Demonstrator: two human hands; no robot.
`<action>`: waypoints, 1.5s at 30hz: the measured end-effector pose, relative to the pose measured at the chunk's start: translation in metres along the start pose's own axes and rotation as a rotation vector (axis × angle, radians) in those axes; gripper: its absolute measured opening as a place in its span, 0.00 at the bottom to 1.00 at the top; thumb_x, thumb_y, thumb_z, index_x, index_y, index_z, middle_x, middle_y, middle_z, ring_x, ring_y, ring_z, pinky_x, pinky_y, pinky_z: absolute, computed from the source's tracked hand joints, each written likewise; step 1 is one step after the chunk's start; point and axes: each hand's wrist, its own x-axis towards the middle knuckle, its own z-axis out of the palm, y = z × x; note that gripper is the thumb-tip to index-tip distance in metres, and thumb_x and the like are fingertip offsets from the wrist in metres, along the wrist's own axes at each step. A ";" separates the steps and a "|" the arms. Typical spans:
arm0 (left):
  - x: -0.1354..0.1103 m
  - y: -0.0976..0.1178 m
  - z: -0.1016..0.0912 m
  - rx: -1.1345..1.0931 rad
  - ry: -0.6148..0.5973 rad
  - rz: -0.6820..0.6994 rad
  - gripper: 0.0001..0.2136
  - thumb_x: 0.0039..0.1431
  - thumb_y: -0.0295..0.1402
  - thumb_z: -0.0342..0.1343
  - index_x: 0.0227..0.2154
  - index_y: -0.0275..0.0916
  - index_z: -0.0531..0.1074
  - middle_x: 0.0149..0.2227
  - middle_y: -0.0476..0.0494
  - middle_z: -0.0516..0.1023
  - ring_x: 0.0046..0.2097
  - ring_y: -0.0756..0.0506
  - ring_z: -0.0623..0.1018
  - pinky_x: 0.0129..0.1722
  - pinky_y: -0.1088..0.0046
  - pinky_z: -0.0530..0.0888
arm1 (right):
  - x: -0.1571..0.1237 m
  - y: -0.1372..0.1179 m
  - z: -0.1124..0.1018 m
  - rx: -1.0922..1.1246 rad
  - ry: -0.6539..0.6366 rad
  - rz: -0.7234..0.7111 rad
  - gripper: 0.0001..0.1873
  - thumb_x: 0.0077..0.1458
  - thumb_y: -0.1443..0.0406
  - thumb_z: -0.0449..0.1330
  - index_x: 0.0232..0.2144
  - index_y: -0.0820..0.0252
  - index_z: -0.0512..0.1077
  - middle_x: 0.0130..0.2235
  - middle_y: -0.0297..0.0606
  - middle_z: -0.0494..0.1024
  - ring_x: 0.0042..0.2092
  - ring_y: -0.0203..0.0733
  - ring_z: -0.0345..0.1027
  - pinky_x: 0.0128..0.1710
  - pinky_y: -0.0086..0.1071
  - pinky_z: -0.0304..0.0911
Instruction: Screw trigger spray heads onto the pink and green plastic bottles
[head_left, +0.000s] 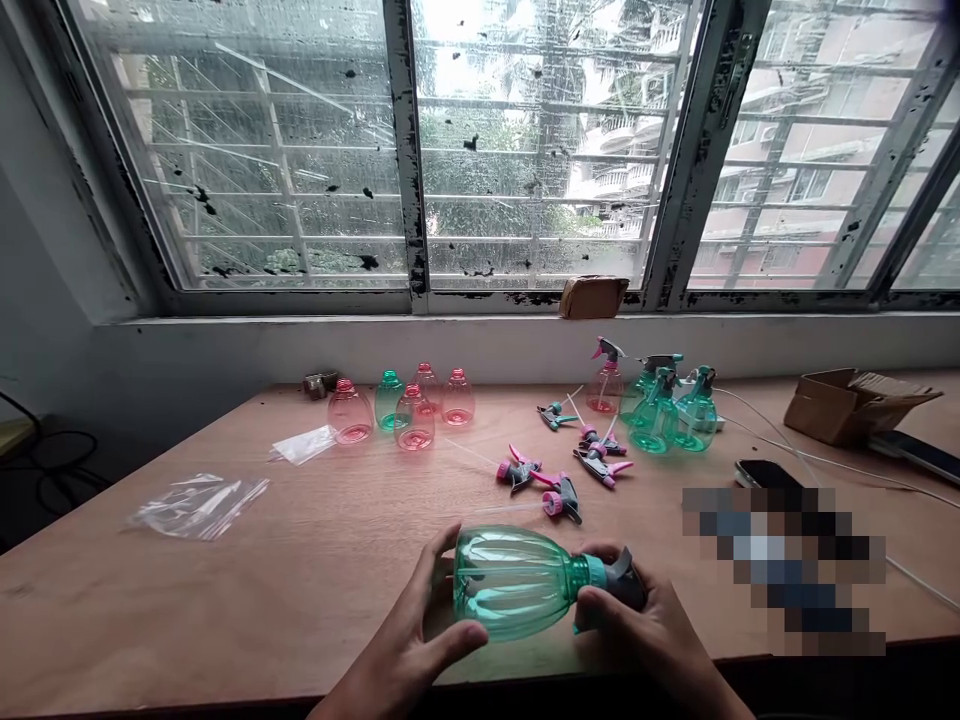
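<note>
A green spray bottle [514, 582] lies sideways between my hands above the table's front edge, its spray head pointing right. My left hand [416, 625] grips the bottle's base end, thumb in front and fingers behind. With the thumb and fingers closed, my right hand [637, 615] holds the dark spray head [624, 580] at the neck's turquoise collar. Just beyond the bottle lie several loose pink-and-grey spray heads [566, 497], some with thin tubes attached. One turquoise spray head [555, 415] rests a little farther back.
Several pink bottles [350, 415] and a green one [388, 402] stand headless at back left. Bottles with spray heads [654, 415] stand at back right, near a white cable and a cardboard box [840, 405]. Plastic bags [199, 507] lie left; a phone [769, 478] lies right.
</note>
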 end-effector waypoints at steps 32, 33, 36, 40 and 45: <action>-0.002 0.003 0.003 -0.102 -0.062 -0.032 0.44 0.57 0.42 0.66 0.69 0.52 0.45 0.71 0.40 0.55 0.69 0.34 0.59 0.68 0.53 0.57 | -0.002 0.002 -0.003 -0.023 -0.030 -0.019 0.20 0.50 0.58 0.72 0.42 0.59 0.75 0.24 0.34 0.82 0.26 0.41 0.75 0.25 0.29 0.65; -0.002 0.003 0.004 -0.068 -0.060 -0.027 0.43 0.58 0.39 0.66 0.69 0.53 0.46 0.71 0.42 0.54 0.69 0.35 0.59 0.68 0.54 0.57 | -0.002 0.002 -0.003 -0.029 -0.029 -0.021 0.19 0.50 0.58 0.72 0.42 0.59 0.75 0.24 0.34 0.82 0.26 0.41 0.75 0.26 0.29 0.65; -0.001 0.004 0.006 0.011 -0.020 0.009 0.43 0.58 0.37 0.66 0.68 0.59 0.45 0.73 0.46 0.50 0.70 0.36 0.57 0.69 0.55 0.55 | -0.003 0.002 -0.003 -0.039 -0.023 -0.028 0.19 0.51 0.57 0.72 0.42 0.59 0.75 0.24 0.34 0.82 0.26 0.41 0.75 0.26 0.29 0.66; -0.001 0.005 0.004 -0.030 -0.041 -0.013 0.48 0.53 0.44 0.69 0.69 0.53 0.43 0.72 0.41 0.53 0.71 0.34 0.54 0.70 0.53 0.50 | -0.003 0.002 -0.003 -0.024 -0.017 -0.023 0.20 0.50 0.57 0.72 0.42 0.60 0.75 0.24 0.34 0.82 0.26 0.42 0.76 0.25 0.28 0.66; -0.003 0.006 0.000 -0.009 -0.043 -0.063 0.39 0.61 0.48 0.60 0.69 0.46 0.48 0.72 0.38 0.53 0.72 0.33 0.50 0.70 0.51 0.52 | -0.001 0.003 -0.003 -0.019 -0.027 -0.023 0.20 0.50 0.57 0.72 0.42 0.60 0.74 0.24 0.34 0.82 0.26 0.41 0.75 0.24 0.28 0.65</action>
